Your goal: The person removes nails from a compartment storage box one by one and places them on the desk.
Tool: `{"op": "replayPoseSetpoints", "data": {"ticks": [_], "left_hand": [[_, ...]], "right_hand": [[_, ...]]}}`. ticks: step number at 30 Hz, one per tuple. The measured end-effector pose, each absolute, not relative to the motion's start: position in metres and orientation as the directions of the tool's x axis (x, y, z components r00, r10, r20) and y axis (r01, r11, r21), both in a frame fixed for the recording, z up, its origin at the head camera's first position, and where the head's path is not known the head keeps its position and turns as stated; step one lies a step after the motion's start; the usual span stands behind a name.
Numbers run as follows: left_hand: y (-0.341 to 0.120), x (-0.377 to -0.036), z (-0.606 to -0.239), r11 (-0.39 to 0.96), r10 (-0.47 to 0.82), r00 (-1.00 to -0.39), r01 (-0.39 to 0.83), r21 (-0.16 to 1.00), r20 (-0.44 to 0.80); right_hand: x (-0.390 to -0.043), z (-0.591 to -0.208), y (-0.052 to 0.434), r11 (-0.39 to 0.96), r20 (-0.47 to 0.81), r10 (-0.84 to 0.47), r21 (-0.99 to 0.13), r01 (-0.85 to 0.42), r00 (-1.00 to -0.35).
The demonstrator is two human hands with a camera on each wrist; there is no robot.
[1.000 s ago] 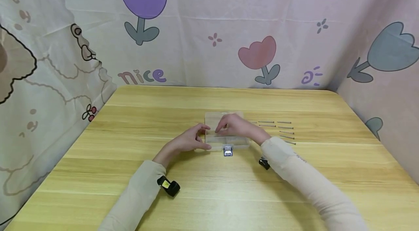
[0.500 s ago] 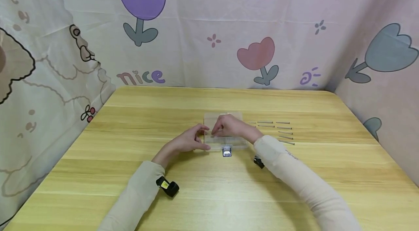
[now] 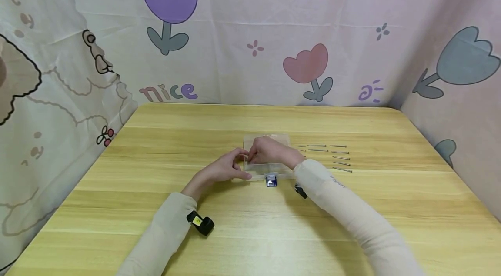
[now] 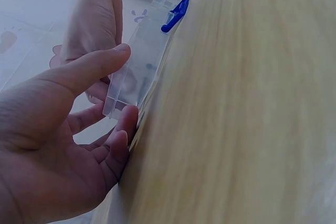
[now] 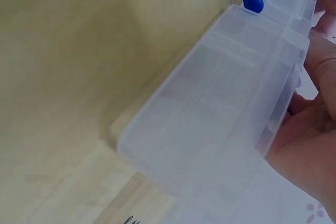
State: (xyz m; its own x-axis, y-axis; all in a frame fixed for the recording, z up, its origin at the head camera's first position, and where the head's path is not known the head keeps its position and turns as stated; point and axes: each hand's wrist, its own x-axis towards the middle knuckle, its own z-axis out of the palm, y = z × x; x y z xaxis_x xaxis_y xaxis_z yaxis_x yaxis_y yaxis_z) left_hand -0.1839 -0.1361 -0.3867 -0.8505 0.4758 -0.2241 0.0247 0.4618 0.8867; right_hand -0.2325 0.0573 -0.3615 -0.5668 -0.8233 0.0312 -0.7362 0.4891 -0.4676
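Observation:
A clear plastic box (image 3: 282, 171) with inner dividers lies on the table, with a blue latch (image 3: 271, 181) at its front. My left hand (image 3: 225, 166) holds the box's left end; in the left wrist view its thumb (image 4: 113, 59) lies along the upper edge, and curled fingers touch the corner below. My right hand (image 3: 270, 151) reaches over the box, fingertips bent down into its left part. Whether those fingertips pinch anything is hidden. The right wrist view shows the box's side (image 5: 184, 119) beside the right hand (image 5: 312, 140). Several thin metal nails (image 3: 318, 150) lie right of the box.
The wood-grain table (image 3: 250, 232) spreads around the box. More nails (image 3: 342, 170) form a rough column farther right. A printed cloth (image 3: 235, 50) hangs behind the table. Each sleeve carries a small black camera (image 3: 201, 222).
My right hand has moved left across the box, its fingertips now near the left end by the left fingers. More nails show to the right. The left hand keeps its place.

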Motion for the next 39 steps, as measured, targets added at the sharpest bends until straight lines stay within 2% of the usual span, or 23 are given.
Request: {"op": "replayPoseSetpoints", "data": {"ticks": [13,24,39], "left_hand": [[-0.136,-0.185,-0.389,0.466,0.472,-0.852,0.02,0.885,-0.229],[-0.136,-0.185,-0.389,0.478,0.464,-0.854,0.018,0.878,-0.235],[-0.136,-0.185,-0.386,0.476,0.472,-0.852,0.029,0.879,-0.228]], "right_hand": [[-0.232,-0.366,0.054,0.569,-0.013,-0.787,-0.401,-0.718,-0.617],[-0.23,-0.362,0.065,0.526,0.04,-0.803,-0.42,-0.74,-0.594],[-0.226,-0.37,0.061,0.595,0.046,-0.74,-0.421,-0.685,-0.671]]}}
